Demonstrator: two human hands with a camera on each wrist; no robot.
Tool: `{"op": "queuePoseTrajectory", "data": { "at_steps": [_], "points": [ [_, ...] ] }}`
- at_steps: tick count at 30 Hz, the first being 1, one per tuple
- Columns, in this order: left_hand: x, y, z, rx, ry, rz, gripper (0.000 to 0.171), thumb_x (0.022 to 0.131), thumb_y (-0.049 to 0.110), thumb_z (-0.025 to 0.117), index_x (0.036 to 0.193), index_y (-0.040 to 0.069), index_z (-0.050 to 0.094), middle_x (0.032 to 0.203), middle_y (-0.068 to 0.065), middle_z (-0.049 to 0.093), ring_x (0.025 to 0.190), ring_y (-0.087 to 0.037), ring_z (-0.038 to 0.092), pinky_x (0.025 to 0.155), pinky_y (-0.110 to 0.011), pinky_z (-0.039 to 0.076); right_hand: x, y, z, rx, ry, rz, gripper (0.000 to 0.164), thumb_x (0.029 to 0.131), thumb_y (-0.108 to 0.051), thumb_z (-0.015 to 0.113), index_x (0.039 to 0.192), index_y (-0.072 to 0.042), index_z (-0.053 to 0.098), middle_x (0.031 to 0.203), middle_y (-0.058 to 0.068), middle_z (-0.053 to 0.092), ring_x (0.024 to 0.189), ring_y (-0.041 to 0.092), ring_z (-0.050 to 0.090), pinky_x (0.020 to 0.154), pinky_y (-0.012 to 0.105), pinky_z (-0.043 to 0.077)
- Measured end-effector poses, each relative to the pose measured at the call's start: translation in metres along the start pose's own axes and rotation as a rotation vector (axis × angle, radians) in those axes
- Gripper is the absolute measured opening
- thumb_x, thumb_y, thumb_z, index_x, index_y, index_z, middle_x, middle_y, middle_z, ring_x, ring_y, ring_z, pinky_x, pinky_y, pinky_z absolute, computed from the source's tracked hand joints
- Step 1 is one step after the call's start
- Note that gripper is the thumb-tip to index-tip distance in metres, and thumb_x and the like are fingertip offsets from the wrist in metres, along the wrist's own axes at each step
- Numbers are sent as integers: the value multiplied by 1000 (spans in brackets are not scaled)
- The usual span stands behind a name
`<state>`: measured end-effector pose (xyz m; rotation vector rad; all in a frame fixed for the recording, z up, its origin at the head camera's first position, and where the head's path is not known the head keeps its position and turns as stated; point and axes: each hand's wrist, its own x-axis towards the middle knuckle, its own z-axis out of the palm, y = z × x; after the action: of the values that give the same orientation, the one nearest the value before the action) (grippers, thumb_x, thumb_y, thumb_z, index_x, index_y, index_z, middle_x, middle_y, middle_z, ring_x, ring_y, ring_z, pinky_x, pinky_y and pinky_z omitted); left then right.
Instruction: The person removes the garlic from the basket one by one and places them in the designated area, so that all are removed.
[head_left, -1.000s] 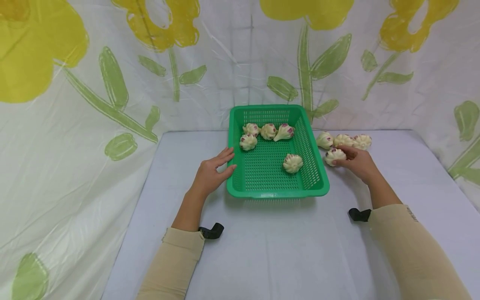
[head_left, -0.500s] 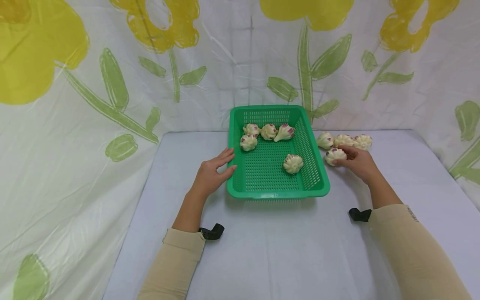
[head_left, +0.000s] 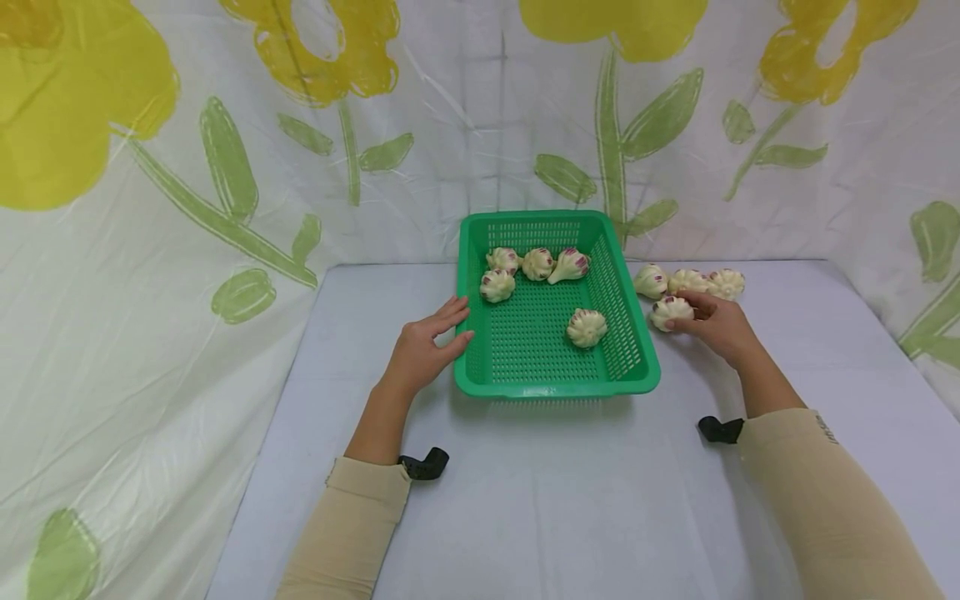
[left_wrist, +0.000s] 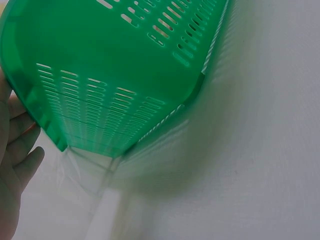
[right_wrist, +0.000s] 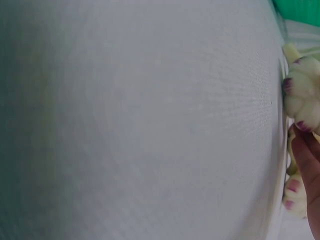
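Note:
My right hand (head_left: 712, 323) pinches a garlic bulb (head_left: 670, 314), white with purple marks, on the table just right of the green plastic basket (head_left: 551, 389). The same garlic bulb (right_wrist: 303, 95) shows at the right edge of the right wrist view, fingertips at its side. My left hand (head_left: 424, 343) touches the basket's left rim, its fingers fairly straight and thumb apart. In the left wrist view, fingers (left_wrist: 22, 145) lie along the rim of the slotted basket (left_wrist: 100, 95). Inside, several garlic bulbs cluster at the back, and one garlic bulb (head_left: 586, 328) lies nearer the front right.
Three more garlic bulbs stand in a row behind my right hand, the nearest garlic bulb (head_left: 651, 282) close to the basket's right wall. A white cloth (head_left: 562, 500) covers the table. A flower-printed curtain (head_left: 420, 183) hangs along the back and sides.

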<state>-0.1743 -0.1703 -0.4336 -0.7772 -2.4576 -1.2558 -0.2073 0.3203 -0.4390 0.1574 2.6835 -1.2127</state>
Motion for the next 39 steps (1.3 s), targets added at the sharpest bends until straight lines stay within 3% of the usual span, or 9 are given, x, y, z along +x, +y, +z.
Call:
{"op": "queuePoseTrajectory", "data": {
  "at_steps": [30, 39],
  "points": [
    [0, 1, 0, -8, -7, -17, 43, 93, 21, 70, 131, 3, 63, 143, 0, 55, 137, -14, 47, 107, -41, 45, -1, 0, -4, 0, -1, 26, 93, 79, -62, 72, 153, -18, 37, 157, 15, 36, 140, 42, 36, 108, 60, 38],
    [1, 1, -1, -5, -1, 1, 44, 92, 21, 71, 131, 1, 63, 143, -2, 56, 136, -17, 49, 106, -42, 46, -3, -6, -9, -12, 5, 5, 90, 81, -61, 70, 151, -14, 40, 151, 17, 44, 139, 38, 39, 108, 59, 40]
  ]
}}
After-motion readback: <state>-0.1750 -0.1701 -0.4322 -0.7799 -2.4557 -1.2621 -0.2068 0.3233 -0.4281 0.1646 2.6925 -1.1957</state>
